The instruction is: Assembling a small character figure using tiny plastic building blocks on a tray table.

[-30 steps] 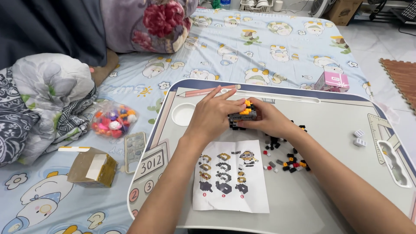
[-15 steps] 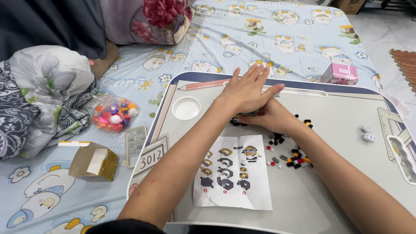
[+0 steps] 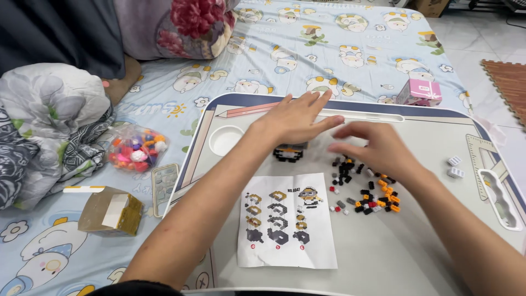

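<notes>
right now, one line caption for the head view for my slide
Left hand flat over small block figure, right hand above loose bricks, instruction sheet below.

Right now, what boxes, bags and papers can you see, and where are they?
Pink box: small cube, on the bedsheet beyond the tray table.
Brown box: opened cardboard, on the sheet left of the table.
Clear bag: colourful beads, left of the table.
Instruction sheet: white, pictured steps, on the table.

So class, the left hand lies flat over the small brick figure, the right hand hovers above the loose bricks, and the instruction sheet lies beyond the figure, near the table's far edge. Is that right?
Not quite. The head view shows the instruction sheet on the near side of the small brick figure, towards the person, not beyond it. The rest holds: the left hand lies flat over the figure and the right hand hovers above the loose bricks.
</notes>
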